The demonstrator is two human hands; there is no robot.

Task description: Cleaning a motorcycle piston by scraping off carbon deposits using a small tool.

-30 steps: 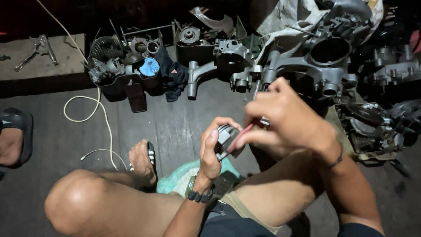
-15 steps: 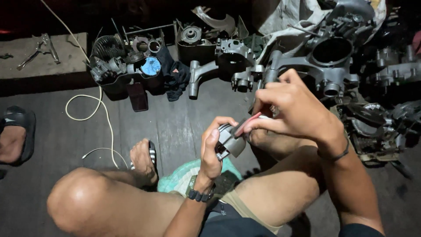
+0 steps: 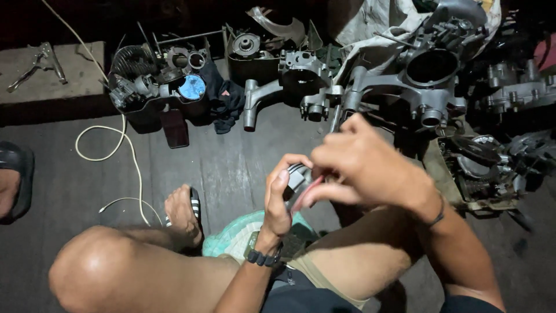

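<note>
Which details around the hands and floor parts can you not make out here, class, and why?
- Small grey part, head view: mostly covered by left hand and right hand; its shape unclear.
- Red piece: too small to identify.
- Sandal: cut by left edge.
- Engine casing interior: lost in shadow.

Person is squatting on dark floor (image 3: pixel 231 168). L hand (image 3: pixel 278 200) is gripping a small grey metal cylindrical part (image 3: pixel 296 177) w/ fingers wrapped round it. R hand (image 3: pixel 362 168) is pinching a thin red-handled tool (image 3: pixel 307 192) against that part. Behind hands: big grey cast-metal engine casing (image 3: pixel 428 75), black tray of engine bits (image 3: pixel 156 87) w/ round blue cap (image 3: pixel 191 87), white cable (image 3: pixel 124 139) is looping across floor at left.
</note>
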